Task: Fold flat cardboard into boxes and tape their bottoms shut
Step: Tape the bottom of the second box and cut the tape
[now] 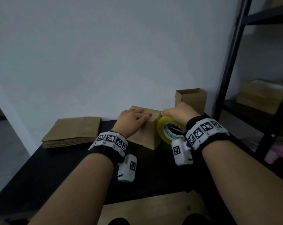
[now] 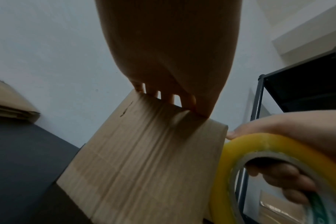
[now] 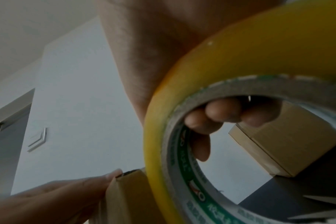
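While the left hand (image 1: 132, 118) lies flat, fingers straight, on the upturned brown box (image 1: 144, 132) on the black table (image 1: 72, 168), the right hand (image 1: 180, 112) grips the yellow tape roll (image 1: 169, 129) against its right edge. From the left wrist, the box shows ribbed cardboard. From the right wrist, the fingers (image 3: 220, 115) curl through the roll's core; its green label is unreadable.

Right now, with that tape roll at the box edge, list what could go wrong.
1. The left hand lies flat on the closed flaps of the box; if it lifts early, the flaps may spring apart and the seam gape.
2. The right hand holds the tape roll through its core, at the box's right edge; a skewed pull could lay tape off the seam.
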A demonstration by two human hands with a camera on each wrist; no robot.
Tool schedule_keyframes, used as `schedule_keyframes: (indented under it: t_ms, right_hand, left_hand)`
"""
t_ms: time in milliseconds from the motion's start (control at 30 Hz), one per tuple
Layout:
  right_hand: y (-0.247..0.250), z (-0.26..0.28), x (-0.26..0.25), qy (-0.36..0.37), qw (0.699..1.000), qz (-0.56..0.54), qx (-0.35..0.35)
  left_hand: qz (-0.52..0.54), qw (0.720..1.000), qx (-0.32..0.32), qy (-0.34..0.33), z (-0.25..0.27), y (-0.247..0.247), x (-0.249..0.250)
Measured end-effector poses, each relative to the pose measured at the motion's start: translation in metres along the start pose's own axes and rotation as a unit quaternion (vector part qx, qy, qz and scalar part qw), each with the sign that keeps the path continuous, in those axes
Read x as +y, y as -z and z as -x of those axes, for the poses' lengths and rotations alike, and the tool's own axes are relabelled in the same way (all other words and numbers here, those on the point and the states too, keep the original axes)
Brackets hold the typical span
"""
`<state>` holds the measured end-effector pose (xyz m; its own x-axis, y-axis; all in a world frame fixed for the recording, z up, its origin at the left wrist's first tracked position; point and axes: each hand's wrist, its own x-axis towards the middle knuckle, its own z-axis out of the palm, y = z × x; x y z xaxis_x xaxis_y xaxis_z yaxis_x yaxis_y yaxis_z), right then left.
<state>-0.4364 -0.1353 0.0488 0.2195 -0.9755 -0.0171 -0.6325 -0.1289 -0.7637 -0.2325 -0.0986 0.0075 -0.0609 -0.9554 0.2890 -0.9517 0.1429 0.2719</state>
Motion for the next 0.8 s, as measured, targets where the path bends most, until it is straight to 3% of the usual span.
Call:
schedule_keyframes:
  t_ms: [200, 300, 433, 600, 700, 800]
  right_hand:
    - [-0.002, -0.007, 0.004, 0.024, 0.999, -0.031, 0.015]
    - [-0.008, -0.014, -0.001, 0.038, 0.999, -0.025, 0.012]
    - [-0.018, -0.025, -0.01, 0.065, 0.998, -0.006, -0.003]
    - [-0.021, -0.031, -0.008, 0.058, 0.998, -0.027, -0.018]
    - [-0.017, -0.032, 0.004, 0.028, 0.992, -0.122, -0.011]
    - [-0.015, -0.026, 0.02, 0.044, 0.981, -0.184, -0.034]
  left_hand:
    - [-0.131, 0.983, 0.129, 0.025, 0.013, 0.007, 0.004]
    - [-0.226, 0.961, 0.148, 0.056, 0.014, 0.014, 0.005]
    - [-0.252, 0.957, 0.099, 0.101, -0.002, 0.029, 0.009]
    - [-0.155, 0.981, -0.047, 0.11, -0.014, 0.019, -0.007]
    - [-0.162, 0.978, -0.056, 0.117, -0.012, 0.014, -0.013]
    - [-0.151, 0.975, -0.061, 0.15, -0.015, 0.016, -0.009]
